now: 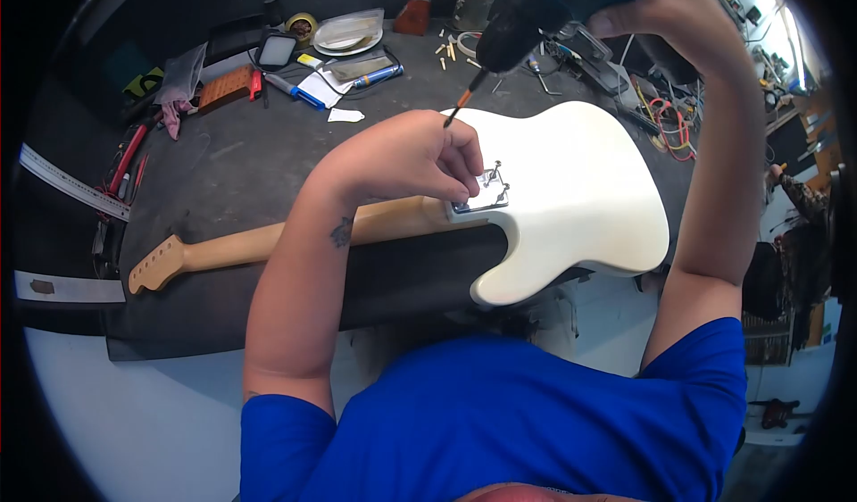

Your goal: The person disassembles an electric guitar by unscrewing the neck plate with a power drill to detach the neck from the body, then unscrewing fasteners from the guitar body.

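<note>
From the head camera, a white guitar body (pixel 580 190) is lying back-up on a dark counter (pixel 232 163), with its pale wooden neck (pixel 259 243) stretching away to the left and ending in a headstock (pixel 159 265). The left hand (pixel 415 158) is resting on the body where the neck joins, its fingers (pixel 464 167) curling closed and pinching at a screw standing up from the metal neck plate (pixel 482 194); several screws are sticking up from that plate. The right hand (pixel 665 7) is holding a teal power drill (pixel 553 2) above the guitar, fingers wrapping tight around its grip, and the drill's bit (pixel 464 100) is pointing down and left, its tip hanging just beside the left knuckles, apart from the plate.

Around the far side of the counter, a steel ruler (pixel 71 185) is lying at the left edge, red-handled tools (pixel 129 154) are sitting near it, a roll of tape (pixel 302 27) and a clear plate (pixel 348 33) are standing further back, and loose wires (pixel 669 118) are trailing at the right. The person's blue shirt (pixel 500 413) is filling the bottom of the view.
</note>
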### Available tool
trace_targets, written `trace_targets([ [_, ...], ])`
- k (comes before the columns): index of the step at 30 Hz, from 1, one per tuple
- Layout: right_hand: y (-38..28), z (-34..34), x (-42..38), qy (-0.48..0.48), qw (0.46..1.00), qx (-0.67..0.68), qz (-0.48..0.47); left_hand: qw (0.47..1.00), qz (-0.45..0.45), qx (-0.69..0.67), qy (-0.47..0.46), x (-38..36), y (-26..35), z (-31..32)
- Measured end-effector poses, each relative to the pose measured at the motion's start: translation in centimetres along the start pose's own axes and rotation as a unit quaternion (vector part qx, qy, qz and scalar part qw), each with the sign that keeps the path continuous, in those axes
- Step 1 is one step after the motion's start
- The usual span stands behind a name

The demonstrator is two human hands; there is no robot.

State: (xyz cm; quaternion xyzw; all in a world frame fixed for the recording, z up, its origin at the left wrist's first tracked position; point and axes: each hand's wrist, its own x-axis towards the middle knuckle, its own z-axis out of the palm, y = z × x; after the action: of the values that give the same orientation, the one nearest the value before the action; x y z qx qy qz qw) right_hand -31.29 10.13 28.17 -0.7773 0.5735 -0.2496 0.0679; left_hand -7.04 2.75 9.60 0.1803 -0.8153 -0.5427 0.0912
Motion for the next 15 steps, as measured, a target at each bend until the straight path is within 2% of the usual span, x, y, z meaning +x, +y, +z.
trace_targets([
  [3, 11.2, 1.5, 3.1, -0.012, 0.996, 0.078, 0.046, 1.000, 0.013, -0.015, -0.011, 0.1, -0.6, 0.0],
  [4, 12.6, 2.7, 4.1, -0.049, 0.990, 0.087, 0.099, 0.999, 0.021, -0.022, -0.013, 0.1, -0.8, 0.0],
  [6, 15.1, 6.4, 5.2, -0.050, 0.963, 0.223, 0.143, 1.000, 0.021, 0.001, -0.016, 0.0, -0.7, 0.0],
  [7, 16.7, 7.8, 6.0, -0.062, 0.948, 0.227, 0.215, 1.000, 0.020, 0.013, -0.020, 0.0, -0.5, 0.0],
  [8, 17.8, 9.2, 6.8, -0.075, 0.947, 0.177, 0.256, 0.999, 0.021, 0.019, -0.025, -0.1, -0.3, -0.1],
  [9, 18.9, 10.5, 7.5, -0.080, 0.936, 0.192, 0.283, 0.999, 0.019, 0.021, -0.026, -0.1, -0.2, -0.2],
  [12, 19.3, 13.2, 9.3, -0.089, 0.924, 0.248, 0.277, 0.999, 0.023, 0.012, -0.028, -0.1, -0.3, -0.3],
  [15, 21.0, 15.4, 11.5, -0.108, 0.929, 0.246, 0.254, 0.999, 0.021, 0.023, 0.039, -0.4, 0.1, -0.4],
])
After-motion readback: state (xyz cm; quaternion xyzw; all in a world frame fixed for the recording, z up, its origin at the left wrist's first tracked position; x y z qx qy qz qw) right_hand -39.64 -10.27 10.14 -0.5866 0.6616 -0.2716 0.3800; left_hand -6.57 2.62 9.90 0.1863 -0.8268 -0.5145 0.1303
